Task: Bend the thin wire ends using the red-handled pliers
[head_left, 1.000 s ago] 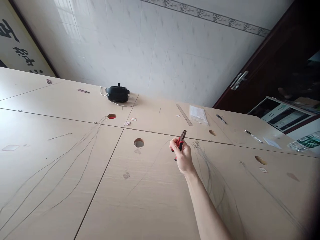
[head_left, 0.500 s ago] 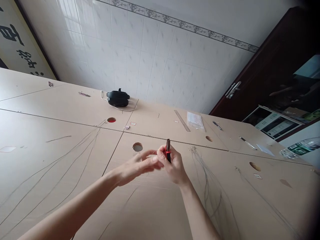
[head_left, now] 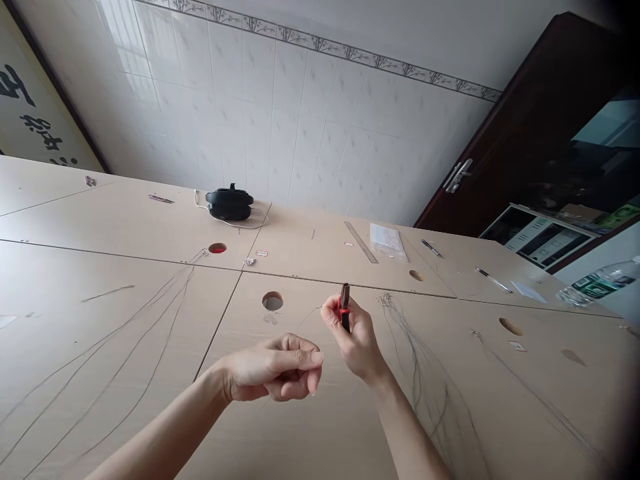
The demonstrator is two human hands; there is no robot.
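My right hand (head_left: 353, 333) is closed around black pliers with red on the handles (head_left: 345, 307), their jaws pointing up. From its thumb and index finger a thin wire (head_left: 310, 313) runs down to the left. My left hand (head_left: 285, 367) is below and to the left, apart from the right one, with fingers curled and the thumb against the index finger. Whatever it may hold is too fine to make out. Bundles of thin wires lie on the table (head_left: 165, 220), on the left (head_left: 133, 307) and right of my right hand (head_left: 413, 353).
Toward the back are a black headset-like object (head_left: 230, 203), a metal ruler (head_left: 360, 242) and a plastic bag with white contents (head_left: 387, 241). Two pens (head_left: 431, 249) and a plastic bottle (head_left: 597, 283) are on the right. Round holes (head_left: 273, 301) pierce the tabletop.
My left hand has moved down, away from my right hand, and its fingers have curled. My right hand still has the pliers. The view has shifted slightly.
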